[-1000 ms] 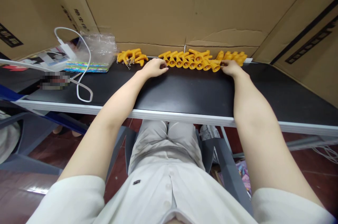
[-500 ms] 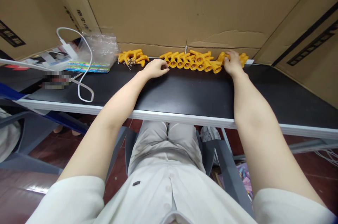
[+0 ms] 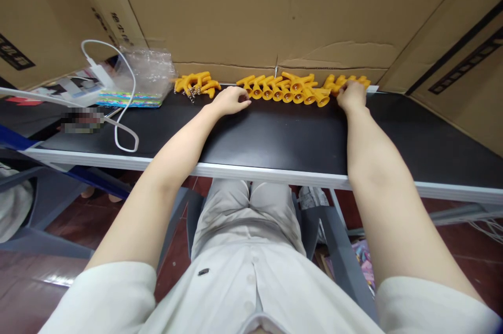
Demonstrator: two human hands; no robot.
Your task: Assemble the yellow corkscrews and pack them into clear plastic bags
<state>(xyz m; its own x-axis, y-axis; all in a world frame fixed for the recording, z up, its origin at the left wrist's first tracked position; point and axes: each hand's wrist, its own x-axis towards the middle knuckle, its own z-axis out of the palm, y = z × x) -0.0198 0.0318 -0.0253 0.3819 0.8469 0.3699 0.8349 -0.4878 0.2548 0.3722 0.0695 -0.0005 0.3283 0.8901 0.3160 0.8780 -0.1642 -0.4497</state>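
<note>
A row of yellow branched plastic pieces with cup-like round ends (image 3: pixel 287 97) lies along the back of the black tabletop, the cups facing me. My left hand (image 3: pixel 232 101) rests at the row's left end, fingers loosely bent and apart, with nothing visible in them. Farther right, my right hand (image 3: pixel 354 97) is at the front of another cluster of yellow pieces (image 3: pixel 334 83). Its fingers are bent closed against a yellow piece there, and the fingertips are partly hidden. To the left of my left hand lies a small pile of yellow pieces with metal chains or springs (image 3: pixel 196 83).
A cardboard wall (image 3: pixel 228 14) stands behind the table. At left are a clear plastic bag (image 3: pixel 147 69), a colourful flat stack (image 3: pixel 129 99) and a white cable (image 3: pixel 133 79). The table's metal front edge (image 3: pixel 255 172) runs above my lap.
My right hand has drawn back slightly toward me and to the right, uncovering more of the right cluster, and its fingers have bent. My left hand has barely moved.
</note>
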